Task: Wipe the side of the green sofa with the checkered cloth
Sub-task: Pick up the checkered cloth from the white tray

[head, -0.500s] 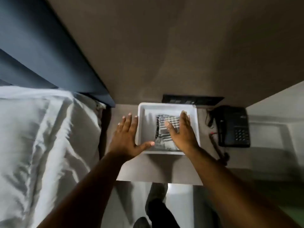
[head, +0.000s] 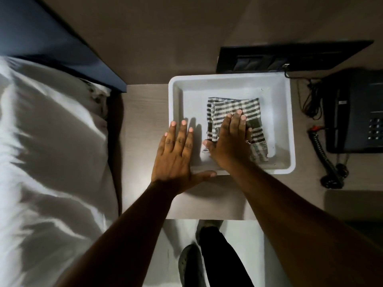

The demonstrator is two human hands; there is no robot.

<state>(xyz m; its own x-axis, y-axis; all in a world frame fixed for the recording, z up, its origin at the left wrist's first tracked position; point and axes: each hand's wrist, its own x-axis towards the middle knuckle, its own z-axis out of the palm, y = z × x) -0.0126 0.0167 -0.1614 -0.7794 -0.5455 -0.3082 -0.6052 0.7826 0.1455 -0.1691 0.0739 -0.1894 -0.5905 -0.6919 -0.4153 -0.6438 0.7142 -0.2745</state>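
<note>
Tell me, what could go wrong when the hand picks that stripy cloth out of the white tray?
The right hand lies flat on the checkered cloth, not gripping it, so a quick lift might miss it or grab one layer and unfold it. The tray looks light and might slide or tip, though the left hand steadies its corner. The phone and its cords sit close beside it and might get bumped.

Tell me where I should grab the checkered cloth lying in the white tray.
Probably pinch the checkered cloth at its far folded edge from above: it lies flat and folded on the white tray's floor, and the right hand already rests flat on its near part.
</note>
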